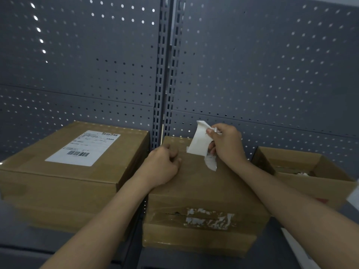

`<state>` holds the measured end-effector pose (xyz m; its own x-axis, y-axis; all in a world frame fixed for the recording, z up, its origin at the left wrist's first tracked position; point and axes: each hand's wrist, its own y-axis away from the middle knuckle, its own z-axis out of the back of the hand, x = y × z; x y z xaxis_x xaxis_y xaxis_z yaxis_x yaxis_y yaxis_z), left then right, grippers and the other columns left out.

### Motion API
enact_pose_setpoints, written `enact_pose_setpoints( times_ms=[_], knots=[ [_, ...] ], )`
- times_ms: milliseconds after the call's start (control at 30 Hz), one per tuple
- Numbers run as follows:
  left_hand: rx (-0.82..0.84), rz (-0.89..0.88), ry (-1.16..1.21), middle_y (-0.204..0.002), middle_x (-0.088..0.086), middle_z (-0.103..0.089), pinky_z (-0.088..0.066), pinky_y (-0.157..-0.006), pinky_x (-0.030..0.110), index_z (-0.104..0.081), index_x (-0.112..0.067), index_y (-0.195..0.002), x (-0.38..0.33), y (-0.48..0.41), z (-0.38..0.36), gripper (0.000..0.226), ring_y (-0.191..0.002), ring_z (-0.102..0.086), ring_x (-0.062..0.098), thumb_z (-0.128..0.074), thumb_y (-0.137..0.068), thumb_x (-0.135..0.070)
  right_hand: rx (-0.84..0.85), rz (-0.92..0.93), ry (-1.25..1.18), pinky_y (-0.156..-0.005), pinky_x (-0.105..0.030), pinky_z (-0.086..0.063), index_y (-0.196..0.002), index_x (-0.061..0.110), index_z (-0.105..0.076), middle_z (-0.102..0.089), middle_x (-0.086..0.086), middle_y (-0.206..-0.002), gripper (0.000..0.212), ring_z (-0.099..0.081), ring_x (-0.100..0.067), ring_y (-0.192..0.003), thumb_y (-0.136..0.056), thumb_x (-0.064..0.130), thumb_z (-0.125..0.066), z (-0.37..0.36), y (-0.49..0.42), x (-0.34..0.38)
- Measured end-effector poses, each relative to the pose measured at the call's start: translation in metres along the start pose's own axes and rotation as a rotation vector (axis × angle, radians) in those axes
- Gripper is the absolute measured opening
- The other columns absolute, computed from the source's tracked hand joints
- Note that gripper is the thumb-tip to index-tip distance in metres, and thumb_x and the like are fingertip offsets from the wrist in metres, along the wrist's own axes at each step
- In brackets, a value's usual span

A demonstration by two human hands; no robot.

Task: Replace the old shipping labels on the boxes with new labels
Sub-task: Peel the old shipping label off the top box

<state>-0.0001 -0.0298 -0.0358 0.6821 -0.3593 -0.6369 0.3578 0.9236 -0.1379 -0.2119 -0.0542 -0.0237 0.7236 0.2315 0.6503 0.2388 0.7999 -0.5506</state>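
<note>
A closed cardboard box stands in the middle of the shelf. My right hand pinches a white shipping label that is lifted and curled off the box top, with a torn strip still hanging down at its lower end. My left hand rests on the box top near its left edge with the fingers curled and nothing in them. To the left stands a larger closed box bearing a flat white label with barcodes.
An open cardboard box sits at the right. Torn tape remnants mark the middle box's front face. A grey perforated back panel with a slotted upright rises behind. The shelf's front edge runs along the bottom.
</note>
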Motion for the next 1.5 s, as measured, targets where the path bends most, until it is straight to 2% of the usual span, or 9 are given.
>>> enact_pose_setpoints(
  times_ms=[100, 267, 500, 667, 833, 1133, 1267, 1333, 1500],
  knots=[
    [-0.001, -0.003, 0.006, -0.162, 0.003, -0.024, -0.024, -0.113, 0.029, -0.055, -0.017, -0.139, -0.001, 0.001, 0.0, 0.04, -0.147, -0.027, 0.023, -0.053, -0.101, -0.029, -0.025, -0.008, 0.012, -0.054, -0.041, -0.059, -0.089, 0.019, -0.064, -0.067, -0.001, -0.065, 0.014, -0.064, -0.009, -0.049, -0.099, 0.023, -0.056, 0.0, 0.002, 0.0],
    [-0.001, -0.003, 0.028, -0.15, 0.004, -0.042, -0.027, -0.091, 0.018, -0.064, -0.005, -0.124, -0.002, 0.002, 0.0, 0.033, -0.131, -0.046, 0.022, -0.053, -0.1, -0.026, -0.054, -0.06, -0.055, -0.051, -0.036, -0.058, -0.092, 0.018, -0.063, -0.065, -0.004, -0.059, 0.014, -0.064, -0.015, -0.045, -0.101, 0.022, -0.053, 0.003, 0.003, 0.002],
    [-0.017, -0.002, 0.005, -0.162, 0.003, -0.025, -0.023, -0.116, 0.031, -0.056, -0.018, -0.138, 0.003, -0.002, -0.003, 0.041, -0.147, -0.026, 0.024, -0.054, -0.1, -0.03, -0.11, -0.143, -0.182, -0.039, -0.021, -0.049, -0.094, 0.0, -0.06, -0.062, -0.011, -0.058, 0.02, -0.058, -0.01, -0.038, -0.102, 0.015, -0.049, 0.005, 0.002, 0.004],
    [-0.011, -0.002, 0.029, -0.161, 0.004, -0.026, -0.024, -0.113, 0.029, -0.063, -0.014, -0.129, 0.004, -0.003, -0.004, 0.034, -0.146, -0.029, 0.023, -0.055, -0.099, -0.029, -0.178, -0.167, -0.235, -0.038, -0.021, -0.048, -0.093, -0.001, -0.057, -0.06, -0.011, -0.061, 0.018, -0.059, -0.01, -0.037, -0.102, 0.013, -0.049, 0.007, 0.001, 0.005],
    [-0.022, 0.015, 0.039, -0.162, 0.001, -0.025, -0.022, -0.118, 0.033, -0.052, -0.016, -0.142, 0.004, -0.007, -0.007, 0.046, -0.147, -0.027, 0.022, -0.057, -0.098, -0.031, -0.197, -0.177, -0.206, -0.039, -0.021, -0.048, -0.092, 0.004, -0.053, -0.061, -0.008, -0.067, 0.019, -0.059, -0.009, -0.039, -0.103, 0.017, -0.047, 0.006, 0.002, 0.003],
    [-0.023, 0.022, 0.041, -0.161, -0.002, -0.026, -0.023, -0.118, 0.032, -0.052, -0.017, -0.142, 0.007, -0.011, -0.008, 0.048, -0.147, -0.028, 0.021, -0.057, -0.098, -0.033, -0.262, -0.173, -0.201, -0.045, -0.022, -0.051, -0.095, 0.007, -0.053, -0.062, -0.005, -0.064, 0.02, -0.062, -0.01, -0.044, -0.105, 0.02, -0.042, 0.008, -0.001, 0.0],
    [-0.025, 0.028, 0.051, -0.161, -0.002, -0.027, -0.02, -0.119, 0.03, -0.052, -0.019, -0.143, 0.01, -0.011, -0.007, 0.048, -0.148, -0.026, 0.02, -0.056, -0.098, -0.033, -0.389, -0.16, -0.283, -0.049, -0.029, -0.055, -0.109, 0.005, -0.052, -0.067, -0.016, -0.073, 0.023, -0.067, -0.021, -0.054, -0.106, 0.023, -0.037, 0.032, -0.014, -0.009],
    [-0.021, 0.02, 0.051, -0.161, -0.001, -0.027, -0.021, -0.119, 0.031, -0.052, -0.019, -0.142, 0.009, -0.011, -0.007, 0.047, -0.148, -0.026, 0.02, -0.056, -0.098, -0.032, -0.351, -0.171, -0.312, -0.052, -0.029, -0.057, -0.111, 0.006, -0.053, -0.068, -0.02, -0.082, 0.02, -0.069, -0.025, -0.059, -0.106, 0.02, -0.039, 0.044, -0.015, -0.019],
    [-0.018, 0.021, 0.032, -0.161, 0.0, -0.026, -0.021, -0.121, 0.036, -0.05, -0.02, -0.143, 0.007, -0.012, -0.006, 0.047, -0.148, -0.025, 0.022, -0.055, -0.099, -0.033, -0.194, -0.181, -0.351, -0.068, -0.025, -0.06, -0.106, -0.001, -0.064, -0.065, -0.006, -0.094, 0.016, -0.07, -0.024, -0.087, -0.1, 0.01, -0.055, 0.054, -0.007, -0.024]
  ],
)
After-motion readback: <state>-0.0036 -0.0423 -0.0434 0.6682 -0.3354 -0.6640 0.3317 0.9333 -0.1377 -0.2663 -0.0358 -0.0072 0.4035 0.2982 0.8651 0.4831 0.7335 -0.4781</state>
